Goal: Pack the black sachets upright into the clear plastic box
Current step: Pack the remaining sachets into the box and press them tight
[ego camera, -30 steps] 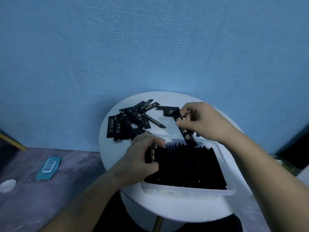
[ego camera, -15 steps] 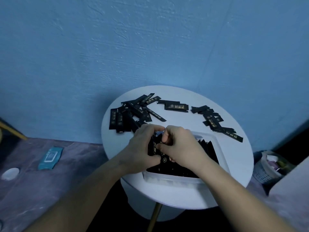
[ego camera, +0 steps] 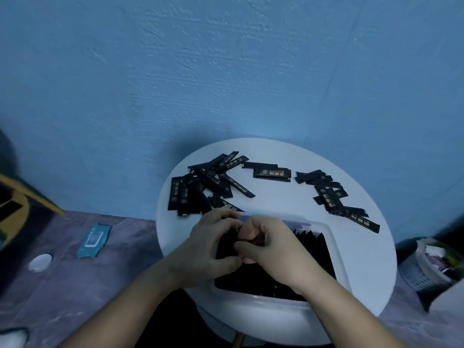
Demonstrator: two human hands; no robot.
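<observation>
A clear plastic box [ego camera: 335, 243] sits on the near part of the round white table [ego camera: 278, 204]. A row of black sachets [ego camera: 312, 249] stands upright inside it. My left hand [ego camera: 207, 249] curls around the left end of that row. My right hand [ego camera: 273, 252] meets it there and pinches a black sachet [ego camera: 258, 240] that is mostly hidden between the fingers. Loose black sachets lie flat beyond the box: a pile at the left [ego camera: 200, 188], a pair in the middle [ego camera: 272, 173] and a scatter at the right [ego camera: 331, 194].
A blue wall stands right behind the table. On the purple floor at the left lie a teal wipe pack [ego camera: 93, 239] and a small white disc [ego camera: 40, 261]. A grey basket [ego camera: 424, 263] with clutter stands at the right of the table.
My right hand has come back from the loose sachets with one in it, and now joins my left hand at the box's left end. The view has tilted slightly.
</observation>
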